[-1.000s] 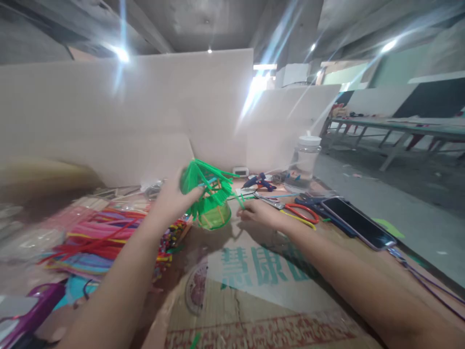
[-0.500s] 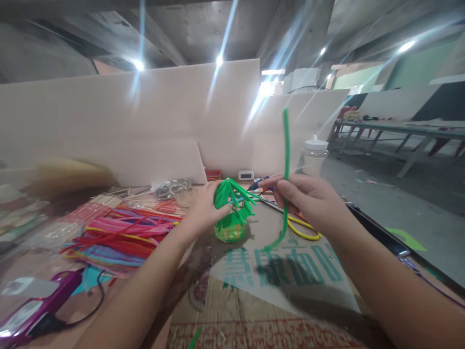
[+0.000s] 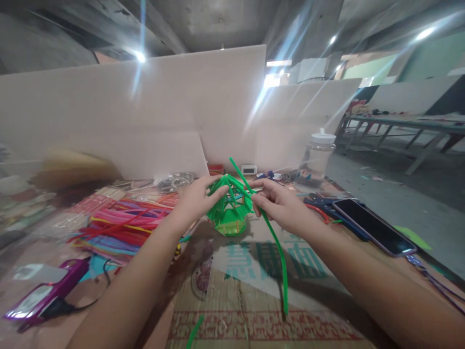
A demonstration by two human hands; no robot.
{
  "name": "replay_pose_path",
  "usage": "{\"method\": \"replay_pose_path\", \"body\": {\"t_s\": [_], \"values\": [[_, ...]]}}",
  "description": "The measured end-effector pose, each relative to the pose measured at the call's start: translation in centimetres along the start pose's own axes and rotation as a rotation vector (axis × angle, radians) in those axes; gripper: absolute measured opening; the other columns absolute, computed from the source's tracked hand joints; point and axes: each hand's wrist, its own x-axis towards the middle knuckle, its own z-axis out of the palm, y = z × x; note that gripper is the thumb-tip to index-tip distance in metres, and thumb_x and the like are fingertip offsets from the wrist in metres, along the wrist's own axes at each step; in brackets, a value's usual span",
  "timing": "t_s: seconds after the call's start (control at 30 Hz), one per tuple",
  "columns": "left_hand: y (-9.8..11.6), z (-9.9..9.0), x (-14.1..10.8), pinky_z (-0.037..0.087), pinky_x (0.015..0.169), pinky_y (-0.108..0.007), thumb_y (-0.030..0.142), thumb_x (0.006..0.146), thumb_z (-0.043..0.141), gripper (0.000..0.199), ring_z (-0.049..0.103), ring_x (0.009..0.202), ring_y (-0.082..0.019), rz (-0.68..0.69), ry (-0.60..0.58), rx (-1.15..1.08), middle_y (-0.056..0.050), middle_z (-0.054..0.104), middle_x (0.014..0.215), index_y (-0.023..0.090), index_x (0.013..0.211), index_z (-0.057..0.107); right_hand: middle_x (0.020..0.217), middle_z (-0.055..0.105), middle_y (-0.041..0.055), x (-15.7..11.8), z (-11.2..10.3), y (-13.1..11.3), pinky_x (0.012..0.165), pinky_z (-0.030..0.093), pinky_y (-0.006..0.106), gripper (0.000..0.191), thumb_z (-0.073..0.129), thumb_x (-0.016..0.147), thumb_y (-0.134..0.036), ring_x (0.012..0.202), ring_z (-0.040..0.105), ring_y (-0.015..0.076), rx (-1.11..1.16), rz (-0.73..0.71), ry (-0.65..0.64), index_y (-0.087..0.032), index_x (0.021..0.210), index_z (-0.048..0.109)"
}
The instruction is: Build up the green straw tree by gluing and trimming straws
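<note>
A small green pavilion-like model (image 3: 232, 214) with a pointed roof of pipe cleaners stands on the printed sheet (image 3: 247, 257). My left hand (image 3: 199, 198) grips its roof from the left, thumb across the front. In my right hand (image 3: 272, 201) a long green pipe cleaner (image 3: 276, 240) is pinched between thumb and fingers. Its upper end leans over the right side of the roof, and its lower end hangs down over the sheet. Whether it touches the roof I cannot tell. A short green piece (image 3: 195, 331) lies near the front edge.
Bundled coloured pipe cleaners (image 3: 127, 223) lie left, beyond a purple device (image 3: 47, 291) with a cable. To the right are a phone (image 3: 374, 227), dark-handled tools (image 3: 323, 201) and a lidded clear jar (image 3: 319, 155). White boards (image 3: 145, 106) stand behind.
My right hand has brought the pipe cleaner left and down to the roof, tilting it from upright to slanted. My left hand still holds the model. The view has shifted slightly.
</note>
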Motion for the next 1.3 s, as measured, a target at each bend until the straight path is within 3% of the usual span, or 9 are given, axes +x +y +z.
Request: {"method": "replay_pose_path", "body": {"t_s": [0.1, 0.27, 0.5, 0.67, 0.73, 0.9, 1.07, 1.2, 1.3], "values": [[0.1, 0.0, 0.0, 0.046, 0.102, -0.041, 0.049, 0.094, 0.052, 0.047, 0.062, 0.117, -0.027, 0.01, 0.015, 0.043, -0.009, 0.069, 0.125, 0.018, 0.127, 0.067, 0.058, 0.057, -0.0063, 0.0, -0.2, 0.0, 0.044, 0.031, 0.02, 0.013, 0.055, 0.09, -0.032, 0.047, 0.044, 0.0079, -0.003, 0.048, 0.02, -0.021, 0.097, 0.053], [0.7, -0.1, -0.1, 0.046, 0.1, -0.042, 0.046, 0.097, 0.044, 0.046, 0.063, 0.114, -0.028, 0.003, 0.021, 0.15, -0.01, 0.071, 0.12, 0.017, 0.125, 0.068, 0.057, 0.059, -0.0042, -0.1, 0.1, 0.1, 0.04, 0.034, 0.021, 0.02, 0.054, 0.09, -0.039, 0.041, 0.046, 0.0087, -0.026, 0.103, 0.012, -0.022, 0.082, 0.049], [0.5, -0.4, -0.1, 0.046, 0.099, -0.042, 0.046, 0.096, 0.048, 0.044, 0.063, 0.113, -0.028, -0.018, 0.065, 0.225, -0.01, 0.071, 0.12, 0.017, 0.122, 0.069, 0.057, 0.064, 0.0004, -0.4, 2.0, 0.8, 0.047, 0.038, 0.021, 0.024, 0.053, 0.088, -0.028, 0.05, 0.053, 0.01, -0.224, 0.083, -0.036, -0.02, 0.066, 0.054], [0.3, -0.7, 0.0, 0.046, 0.101, -0.04, 0.042, 0.096, 0.051, 0.039, 0.062, 0.115, -0.026, 0.052, 0.182, 0.132, -0.01, 0.07, 0.121, 0.017, 0.121, 0.068, 0.046, 0.059, -0.005, -0.2, 1.0, -0.1, 0.033, 0.027, 0.019, 0.026, 0.052, 0.089, -0.043, 0.032, 0.037, 0.0077, 0.167, 0.252, -0.108, -0.023, 0.073, 0.047], [0.5, -0.7, 0.0, 0.047, 0.098, -0.037, 0.042, 0.096, 0.052, 0.036, 0.064, 0.109, -0.024, 0.067, 0.239, 0.066, -0.008, 0.071, 0.116, 0.018, 0.116, 0.07, 0.045, 0.059, -0.0058, -0.1, 0.9, -0.3, 0.031, 0.026, 0.018, 0.028, 0.053, 0.089, -0.045, 0.03, 0.036, 0.007, 0.241, 0.25, -0.122, -0.023, 0.074, 0.047], [1.0, -0.6, -0.2, 0.046, 0.088, -0.035, 0.043, 0.094, 0.055, 0.031, 0.063, 0.095, -0.022, 0.089, 0.235, -0.001, -0.005, 0.069, 0.093, 0.02, 0.097, 0.075, 0.049, 0.062, -0.005, -0.2, 2.2, 0.6, 0.032, 0.032, 0.017, 0.025, 0.055, 0.09, -0.04, 0.031, 0.043, 0.0065, 0.185, 0.299, -0.191, -0.022, 0.075, 0.049], [1.5, -0.6, -0.3, 0.043, 0.084, -0.035, 0.039, 0.09, 0.06, 0.025, 0.062, 0.091, -0.022, 0.069, 0.171, -0.034, -0.003, 0.067, 0.085, 0.019, 0.079, 0.07, 0.052, 0.063, -0.0051, -0.2, 3.6, 1.3, 0.034, 0.033, 0.017, 0.019, 0.054, 0.091, -0.029, 0.034, 0.046, 0.0065, 0.132, 0.308, -0.21, -0.02, 0.074, 0.051], [1.8, -0.7, -0.5, 0.041, 0.085, -0.035, 0.034, 0.091, 0.061, 0.021, 0.059, 0.091, -0.021, 0.123, 0.158, 0.045, -0.002, 0.065, 0.085, 0.02, 0.077, 0.067, 0.056, 0.066, -0.0052, -0.1, 4.1, 1.3, 0.034, 0.033, 0.018, 0.009, 0.056, 0.091, -0.024, 0.034, 0.046, 0.0069, 0.208, 0.364, -0.15, -0.02, 0.083, 0.053], [1.9, -0.6, -0.6, 0.041, 0.083, -0.034, 0.035, 0.091, 0.061, 0.021, 0.058, 0.09, -0.02, 0.176, 0.148, 0.084, -0.001, 0.064, 0.086, 0.021, 0.078, 0.068, 0.046, 0.056, -0.0089, 0.0, 4.2, 1.5, 0.034, 0.034, 0.019, 0.01, 0.056, 0.091, -0.025, 0.034, 0.046, 0.0078, 0.273, 0.369, -0.086, -0.02, 0.083, 0.055]]}}
